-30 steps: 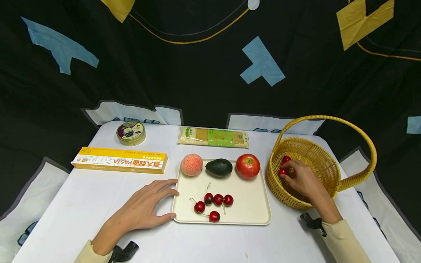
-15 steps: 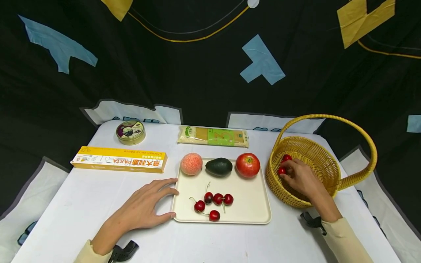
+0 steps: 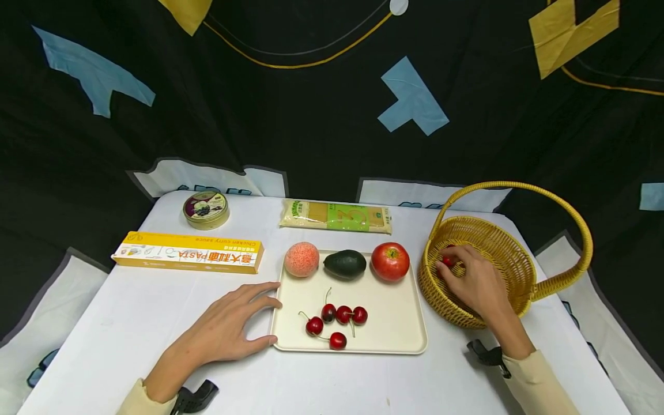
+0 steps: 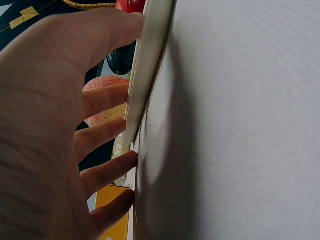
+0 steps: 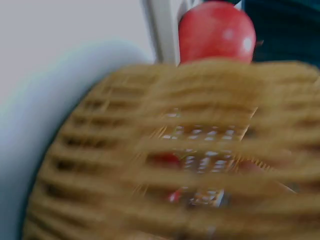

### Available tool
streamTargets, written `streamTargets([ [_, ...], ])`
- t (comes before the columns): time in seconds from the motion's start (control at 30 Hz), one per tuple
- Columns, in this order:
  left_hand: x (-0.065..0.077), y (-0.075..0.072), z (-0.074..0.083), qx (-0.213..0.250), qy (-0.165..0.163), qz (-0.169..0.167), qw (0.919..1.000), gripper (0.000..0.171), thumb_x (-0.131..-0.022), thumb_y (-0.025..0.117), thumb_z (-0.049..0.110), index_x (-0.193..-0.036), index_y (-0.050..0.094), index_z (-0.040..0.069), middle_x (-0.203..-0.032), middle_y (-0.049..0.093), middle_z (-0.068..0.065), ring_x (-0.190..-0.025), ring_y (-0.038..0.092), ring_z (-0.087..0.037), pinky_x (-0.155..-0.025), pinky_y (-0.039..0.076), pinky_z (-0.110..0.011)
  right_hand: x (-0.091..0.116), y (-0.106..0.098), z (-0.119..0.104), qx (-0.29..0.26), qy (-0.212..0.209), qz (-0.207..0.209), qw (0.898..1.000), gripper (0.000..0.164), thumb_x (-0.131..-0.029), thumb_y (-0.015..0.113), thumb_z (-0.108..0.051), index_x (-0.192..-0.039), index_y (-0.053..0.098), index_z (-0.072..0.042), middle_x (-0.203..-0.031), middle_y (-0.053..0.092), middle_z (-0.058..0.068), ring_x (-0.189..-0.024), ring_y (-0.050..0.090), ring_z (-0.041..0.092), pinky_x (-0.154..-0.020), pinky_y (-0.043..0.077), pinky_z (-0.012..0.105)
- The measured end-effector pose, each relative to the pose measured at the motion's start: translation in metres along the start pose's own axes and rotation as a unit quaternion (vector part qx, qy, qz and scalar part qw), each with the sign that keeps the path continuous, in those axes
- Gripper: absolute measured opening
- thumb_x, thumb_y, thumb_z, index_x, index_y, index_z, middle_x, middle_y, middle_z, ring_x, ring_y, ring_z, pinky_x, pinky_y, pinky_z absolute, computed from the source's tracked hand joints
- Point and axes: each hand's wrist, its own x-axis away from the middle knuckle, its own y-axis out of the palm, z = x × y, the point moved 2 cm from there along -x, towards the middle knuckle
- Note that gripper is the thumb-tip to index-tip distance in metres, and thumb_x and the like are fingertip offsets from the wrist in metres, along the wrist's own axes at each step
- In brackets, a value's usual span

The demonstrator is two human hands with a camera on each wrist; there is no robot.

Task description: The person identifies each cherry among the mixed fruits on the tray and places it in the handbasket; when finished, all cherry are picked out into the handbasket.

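My left hand point(image 3: 228, 325) lies with its fingers spread at the left side of a cream tray point(image 3: 394, 328). In the left wrist view, the thumb touches the tray's edge. My right hand point(image 3: 478, 282) is inside a yellow woven basket point(image 3: 441, 308), its fingers bent. A red cherry point(image 3: 448, 261) shows between thumb and index finger. Other red fruit there is mostly covered by the hand. The blurred basket wall point(image 5: 120, 165) blocks the right wrist view. On the tray sit several stemmed cherries point(image 3: 338, 340), a red apple point(image 3: 390, 262), a dark green avocado point(image 3: 344, 264) and a pinkish round fruit point(image 3: 301, 259).
A yellow pasta box point(image 3: 188, 252) lies left of the tray, and a round tin point(image 3: 206, 210) stands behind it. Behind the tray rests a pasta packet point(image 3: 336, 217). The basket's tall handle point(image 3: 576, 216) arches over its right side. A dark printed cloth hangs behind the table.
In the basket, my right hand has shifted slightly, with more space between thumb and index finger. Of two red fruits seen before, the lower now shows higher, between the fingers. My left hand stays put.
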Motion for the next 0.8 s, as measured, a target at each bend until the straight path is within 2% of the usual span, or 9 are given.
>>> streamTargets([
  [0.13, 0.000, 0.001, 0.000, 0.003, 0.000, 0.002, 1.0000, 0.052, -0.086, 0.084, 0.058, -0.130, 0.072, 0.034, -0.162, 0.052, 0.004, -0.145, 0.053, -0.026, -0.113, 0.049, -0.056, 0.000, -0.003, -0.016, -0.022, -0.026, 0.041, 0.999, 0.025, -0.093, 0.084, -0.020, -0.113, 0.077, -0.007, -0.104, 0.074, 0.011, -0.081, 0.072, 0.029, -0.063, 0.056, 0.042],
  [0.23, 0.000, 0.001, 0.000, 0.004, 0.000, 0.004, 1.0000, 0.052, -0.086, 0.084, 0.058, -0.130, 0.072, 0.033, -0.162, 0.052, 0.003, -0.144, 0.053, -0.026, -0.112, 0.049, -0.056, 0.001, -0.004, -0.029, -0.034, -0.036, 0.051, 0.997, 0.024, -0.091, 0.086, -0.017, -0.112, 0.078, -0.008, -0.105, 0.074, 0.009, -0.084, 0.072, 0.029, -0.066, 0.058, 0.042],
  [0.5, 0.000, 0.001, 0.001, 0.006, 0.003, 0.005, 1.0000, 0.052, -0.086, 0.084, 0.057, -0.130, 0.072, 0.032, -0.162, 0.053, 0.003, -0.144, 0.054, -0.026, -0.112, 0.050, -0.056, 0.002, -0.003, -0.060, -0.060, -0.054, 0.031, 0.996, 0.027, -0.089, 0.087, -0.017, -0.114, 0.077, -0.011, -0.106, 0.073, 0.008, -0.082, 0.069, 0.020, -0.065, 0.062, 0.042],
  [0.8, 0.000, 0.000, 0.001, 0.002, -0.002, 0.003, 1.0000, 0.052, -0.086, 0.084, 0.058, -0.130, 0.071, 0.033, -0.163, 0.051, 0.004, -0.146, 0.053, -0.026, -0.113, 0.049, -0.056, 0.009, 0.012, -0.081, -0.095, -0.098, 0.007, 0.991, 0.033, -0.086, 0.091, -0.012, -0.115, 0.077, -0.008, -0.106, 0.073, 0.006, -0.085, 0.069, 0.020, -0.069, 0.063, 0.042],
])
